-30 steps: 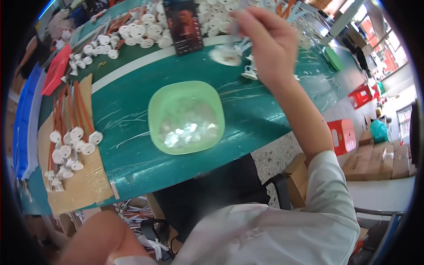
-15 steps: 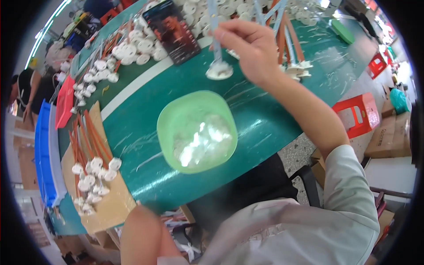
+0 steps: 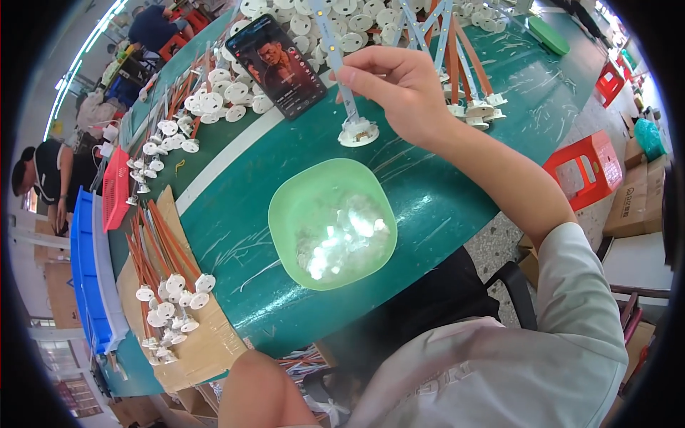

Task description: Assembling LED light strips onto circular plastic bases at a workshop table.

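Over the green table (image 3: 235, 285), my right hand (image 3: 399, 89) pinches an LED strip (image 3: 335, 53) between thumb and fingers. The strip hangs nearly upright, its round white end cap (image 3: 358, 133) at the bottom, above the table and just beyond a light green bowl (image 3: 285, 246). Inside the bowl lie small, shiny clear pieces (image 3: 342, 242), too glary to make out singly. My left arm (image 3: 260, 389) shows only as a bent, bare part at the lower edge; my left hand is out of the picture.
A phone (image 3: 278, 68) lies beyond the bowl, beside piled white-capped strips (image 3: 214, 96). More strips (image 3: 171, 299) rest on cardboard at left, near a blue tray (image 3: 89, 285) and red basket (image 3: 115, 189). At right stands a red stool (image 3: 589, 175). Other people work far left.
The view has shifted, so the bowl and table sit slightly lower and farther right. My right hand still pinches the strip, whose cap now shows more sharply.
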A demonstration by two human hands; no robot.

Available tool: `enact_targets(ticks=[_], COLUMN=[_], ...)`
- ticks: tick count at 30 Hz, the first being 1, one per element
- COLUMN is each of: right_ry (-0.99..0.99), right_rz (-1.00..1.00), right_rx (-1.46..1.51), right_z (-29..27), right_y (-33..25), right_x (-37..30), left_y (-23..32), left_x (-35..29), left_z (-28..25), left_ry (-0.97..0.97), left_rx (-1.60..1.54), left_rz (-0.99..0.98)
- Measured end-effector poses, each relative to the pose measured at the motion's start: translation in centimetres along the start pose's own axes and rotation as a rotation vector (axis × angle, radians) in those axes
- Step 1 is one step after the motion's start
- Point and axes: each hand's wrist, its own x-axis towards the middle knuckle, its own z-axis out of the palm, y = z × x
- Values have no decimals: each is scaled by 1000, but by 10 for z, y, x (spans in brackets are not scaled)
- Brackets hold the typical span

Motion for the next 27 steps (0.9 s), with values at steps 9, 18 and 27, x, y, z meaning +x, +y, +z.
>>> enact_targets(ticks=[9,18,27], right_ry=[-12,-1,-7], right_rz=[23,9,-4], right_rx=[60,15,27], right_z=[-5,-6,-3], right_y=[-2,-4,0], right_x=[-1,0,0], left_y=[-1,0,0], left_x=[13,20,25], left_z=[4,0,0], left_ry=[12,31,60], left_rx=[-40,-86,-132], left_rz=[37,48,53])
